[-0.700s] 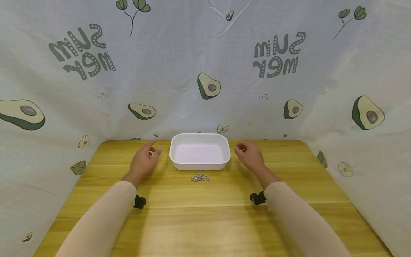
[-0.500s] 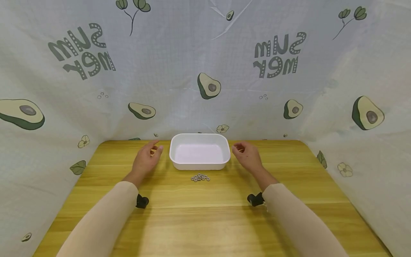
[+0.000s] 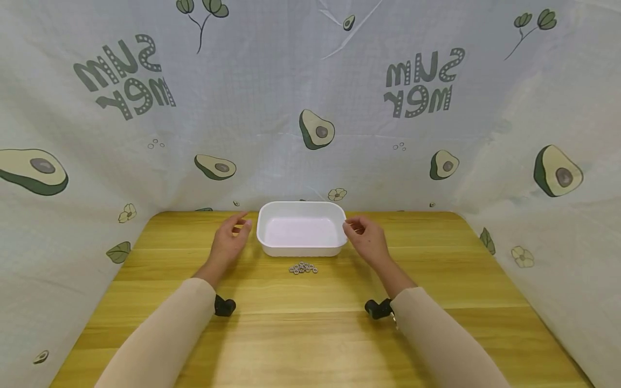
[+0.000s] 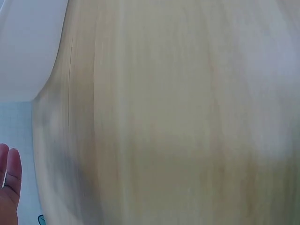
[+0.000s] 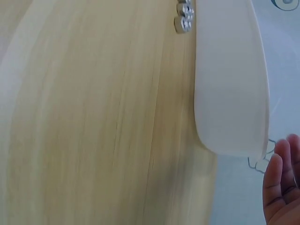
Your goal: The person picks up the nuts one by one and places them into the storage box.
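A white rectangular basin [image 3: 302, 251] stands at the far middle of the table. Just in front of it lies a small heap of round metal pieces with centre holes [image 3: 303, 268], perhaps bearings; some show as metal pieces [image 5: 183, 18] at the top of the right wrist view. My left hand [image 3: 230, 241] hovers left of the basin, fingers loosely bent and holding nothing. On the other side, my right hand [image 3: 367, 241] has its fingertips by the basin's right rim, overlapping it in the head view. The right wrist view shows these fingers [image 5: 273, 183] close to the basin's end; contact is unclear.
The wooden table [image 3: 301, 334] extends in front and to both sides. A white cloth [image 3: 271, 91] printed with avocados and lettering hangs behind the table and along its sides. Black wrist cameras [image 3: 225, 306] jut inward from the beige sleeves [image 3: 165, 334].
Both hands have moved inward toward the basin, the left one rightward and the right one leftward. The basin and the metal pieces have stayed in place.
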Demonstrator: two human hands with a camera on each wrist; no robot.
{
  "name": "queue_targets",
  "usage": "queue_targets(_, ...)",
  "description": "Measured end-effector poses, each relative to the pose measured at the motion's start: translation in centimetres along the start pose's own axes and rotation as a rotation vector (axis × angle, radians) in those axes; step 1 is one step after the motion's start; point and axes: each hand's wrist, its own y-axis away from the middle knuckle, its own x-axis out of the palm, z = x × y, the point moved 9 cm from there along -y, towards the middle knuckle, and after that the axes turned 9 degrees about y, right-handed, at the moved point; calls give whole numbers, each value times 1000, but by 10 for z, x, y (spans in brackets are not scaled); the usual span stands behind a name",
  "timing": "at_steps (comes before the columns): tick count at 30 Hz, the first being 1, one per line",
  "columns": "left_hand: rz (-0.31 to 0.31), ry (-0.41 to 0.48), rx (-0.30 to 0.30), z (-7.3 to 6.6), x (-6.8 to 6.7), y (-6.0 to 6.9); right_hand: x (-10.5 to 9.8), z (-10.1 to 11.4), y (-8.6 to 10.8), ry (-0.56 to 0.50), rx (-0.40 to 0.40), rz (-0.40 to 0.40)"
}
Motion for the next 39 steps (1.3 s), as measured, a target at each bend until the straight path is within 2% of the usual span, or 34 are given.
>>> queue_targets(9,-12,80,-32,3,10,5,7,3,11,-80,1,14)
queue_targets(14,-42,156,-45,7,12,7,14,6,18,-142,-5,38)
queue_targets(19,-73,203,-82,15,14,9,22,9,27,-176,-15,57)
queue_targets(25,-96,252,-93,20,16,8,37,9,35,-125,3,89)
queue_targets(29,-112,277,-93,21,16,8,47,10,39,-62,-15,115)
queue_targets(35,-92,326,-101,23,22,5,60,10,42,-27,-55,158)
queue_targets(39,-93,366,-108,28,26,3,68,8,45,-2,-45,189)
